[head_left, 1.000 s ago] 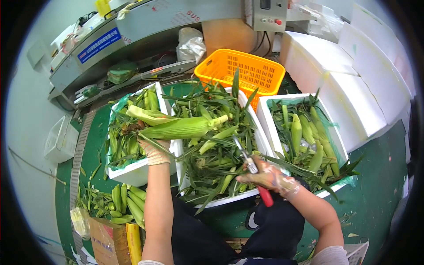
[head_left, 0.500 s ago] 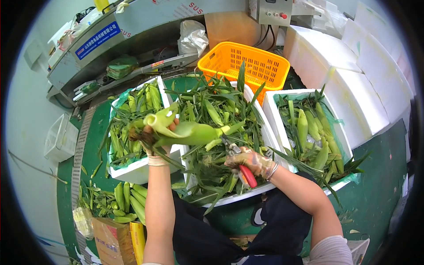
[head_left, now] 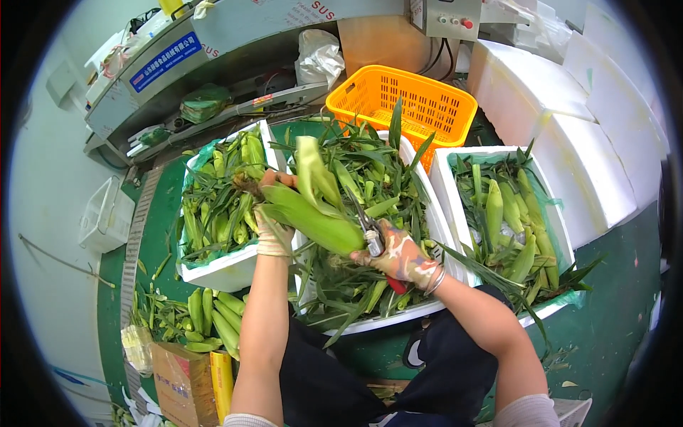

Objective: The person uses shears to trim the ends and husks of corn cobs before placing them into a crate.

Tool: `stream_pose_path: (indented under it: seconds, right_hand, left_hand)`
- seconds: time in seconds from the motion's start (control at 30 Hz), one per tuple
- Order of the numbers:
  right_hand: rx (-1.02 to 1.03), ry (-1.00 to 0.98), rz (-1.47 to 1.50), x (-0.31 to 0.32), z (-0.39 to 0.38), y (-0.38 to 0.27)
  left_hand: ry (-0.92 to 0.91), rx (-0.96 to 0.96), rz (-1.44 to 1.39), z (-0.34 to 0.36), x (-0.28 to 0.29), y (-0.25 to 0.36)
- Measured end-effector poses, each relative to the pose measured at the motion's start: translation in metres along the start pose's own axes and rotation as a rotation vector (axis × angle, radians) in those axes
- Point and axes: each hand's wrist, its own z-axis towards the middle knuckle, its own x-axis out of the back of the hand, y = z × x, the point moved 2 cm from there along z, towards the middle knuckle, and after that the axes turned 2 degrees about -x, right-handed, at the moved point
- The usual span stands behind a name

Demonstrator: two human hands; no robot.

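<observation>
Your left hand (head_left: 274, 226) grips long green husk-wrapped corn ear (head_left: 315, 219), right hand (head_left: 405, 257) clutches red-handled metal shears (head_left: 372, 240); angle blades (head_left: 358, 208) off left hand

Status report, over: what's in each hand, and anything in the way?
Left hand gripping corn, husk partly peeled. Right hand closed on cutters, near the corn's lower end. Leaves heaped below in middle box.
</observation>
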Motion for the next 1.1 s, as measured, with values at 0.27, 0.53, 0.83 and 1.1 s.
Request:
stream_pose_path:
  seconds: [0.27, 0.53, 0.83, 1.1]
  right_hand:
    - [0.013, 0.063, -0.135, -0.022, 0.011, 0.017]
    - [-0.038, -0.002, 1.256, 0.035, -0.004, -0.024]
    - [-0.263, -0.002, 0.159, 0.066, 0.004, 0.023]
    - [-0.273, 0.09, 0.798, 0.006, 0.0, 0.037]
  left_hand:
    - [0.224, -0.331, 0.656, -0.014, -0.003, 0.016]
    - [0.088, 0.168, -0.103, 0.0, 0.043, -0.011]
    - [-0.012, 0.237, 0.57, 0.019, 0.045, -0.022]
    - [0.159, 0.125, 1.071, 0.014, 0.013, 0.012]
